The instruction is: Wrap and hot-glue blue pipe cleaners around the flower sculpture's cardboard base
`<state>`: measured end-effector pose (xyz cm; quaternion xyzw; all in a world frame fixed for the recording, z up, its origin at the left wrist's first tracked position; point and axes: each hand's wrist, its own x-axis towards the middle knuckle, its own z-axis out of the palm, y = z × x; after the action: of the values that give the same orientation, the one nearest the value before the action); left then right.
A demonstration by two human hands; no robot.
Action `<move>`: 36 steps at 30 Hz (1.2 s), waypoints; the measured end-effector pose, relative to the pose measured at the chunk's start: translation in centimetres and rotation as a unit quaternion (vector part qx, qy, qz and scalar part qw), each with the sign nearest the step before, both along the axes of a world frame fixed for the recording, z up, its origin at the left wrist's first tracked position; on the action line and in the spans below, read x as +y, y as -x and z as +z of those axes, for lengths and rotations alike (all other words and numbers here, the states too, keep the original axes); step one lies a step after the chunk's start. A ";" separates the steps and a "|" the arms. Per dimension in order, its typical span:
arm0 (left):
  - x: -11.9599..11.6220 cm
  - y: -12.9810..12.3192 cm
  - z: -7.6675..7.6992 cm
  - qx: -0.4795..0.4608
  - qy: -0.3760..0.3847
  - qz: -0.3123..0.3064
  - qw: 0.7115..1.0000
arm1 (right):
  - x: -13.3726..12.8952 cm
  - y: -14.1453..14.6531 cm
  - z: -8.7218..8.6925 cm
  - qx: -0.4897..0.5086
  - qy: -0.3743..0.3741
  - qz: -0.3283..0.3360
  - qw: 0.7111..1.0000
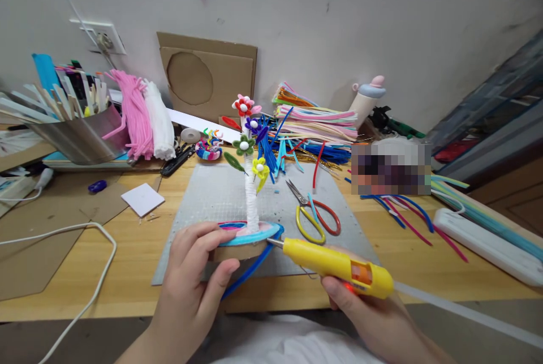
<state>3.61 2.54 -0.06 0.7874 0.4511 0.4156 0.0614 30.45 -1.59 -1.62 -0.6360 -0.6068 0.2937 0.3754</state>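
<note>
Pipe-cleaner flower stand (251,200) at the centre of the frame, upright, its long axis running nearly vertical with a slight lean of the top to the left. The white-wrapped stem rises from a round cardboard base (244,252) edged in light blue; red, purple, green and yellow flowers (244,145) climb it, their white centres facing the viewer, with the red one at the top.

The left hand (193,273), lower centre-left, grasps the base by its left side, fingers over the top and thumb in front. The right hand (360,304), lower right, is wrapped around a yellow glue gun (322,262). The gun's long axis runs almost level, its metal nozzle pointing left and slightly up at the base's right edge; whether the tip touches is unclear. A translucent glue stick (458,307) trails from its rear towards the lower-right corner.

A dark blue pipe cleaner (250,272) slants from the base's right edge down to the lower left. Just right of the stem, scissors (304,202) lie on a grey cutting mat (193,205), blades pointing to the upper left.
</note>
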 end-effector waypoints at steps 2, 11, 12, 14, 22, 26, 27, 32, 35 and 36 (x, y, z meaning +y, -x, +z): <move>-0.1 0.1 0.0 0.000 -0.001 -0.002 1.000 | -0.1 0.0 -0.1 0.020 0.022 -0.022 0.999; -0.1 0.2 0.0 0.010 -0.005 -0.001 1.000 | 0.2 0.3 1.1 0.062 0.049 -0.067 0.995; -0.1 0.2 0.0 0.011 -0.005 0.000 1.000 | 0.2 0.2 1.2 0.058 0.054 -0.076 0.994; -0.1 0.2 0.1 0.015 -0.006 0.001 1.000 | 0.3 0.0 1.6 0.041 0.062 -0.086 0.994; -0.2 0.2 0.0 0.020 -0.009 -0.003 1.000 | 1.5 -0.6 4.2 0.011 0.063 0.011 0.998; -0.1 0.1 0.0 0.022 -0.005 0.004 1.000 | 1.8 -1.1 4.2 0.000 0.055 0.055 0.997; -0.1 0.1 0.0 0.023 -0.004 0.004 1.000 | 1.8 -1.2 4.2 -0.004 0.051 0.059 0.997; -0.1 0.2 0.0 0.019 -0.011 0.003 1.000 | 2.0 -2.1 4.4 -0.036 0.017 0.089 0.995; -0.1 0.3 -0.1 0.014 -0.007 0.005 1.000 | 1.9 -2.9 4.6 -0.054 0.003 0.085 0.995; -0.1 0.3 -0.1 0.014 -0.006 0.004 1.000 | 1.8 -3.1 4.6 -0.054 -0.006 0.076 0.996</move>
<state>3.28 2.46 -0.14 0.7917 0.4524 0.4076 0.0493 33.58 0.21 3.03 -0.6007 -0.6746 0.2833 0.3221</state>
